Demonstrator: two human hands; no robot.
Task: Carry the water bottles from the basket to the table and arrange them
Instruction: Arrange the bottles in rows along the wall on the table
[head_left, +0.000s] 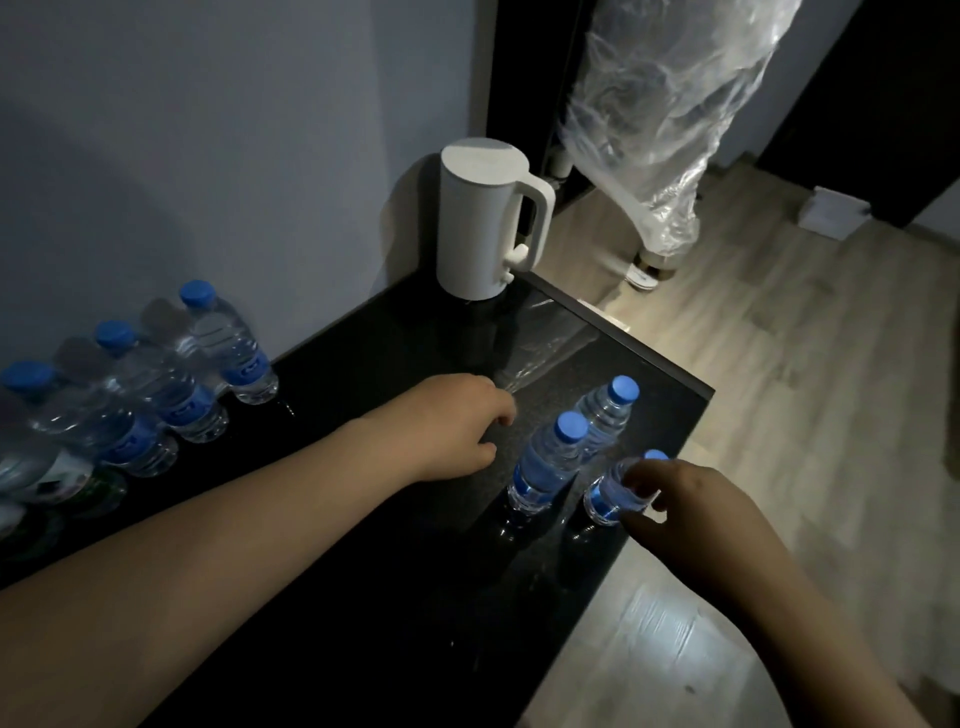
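Observation:
On the glossy black table (395, 545) three small clear water bottles with blue caps stand near the right edge: one at the back (608, 410), one in the middle (545, 465), one nearest the edge (613, 493). My right hand (691, 519) grips that nearest bottle by its upper part, with the bottle standing on the table. My left hand (457, 426) hovers just left of the middle bottle, fingers loosely curled, holding nothing. A row of several more bottles (171, 384) stands along the wall at the left. The basket is out of view.
A white electric kettle (488, 218) stands at the table's far corner. Beyond it a tall object wrapped in clear plastic (670, 109) stands on the wooden floor (810, 364). The table's right edge drops to the floor just beside the gripped bottle.

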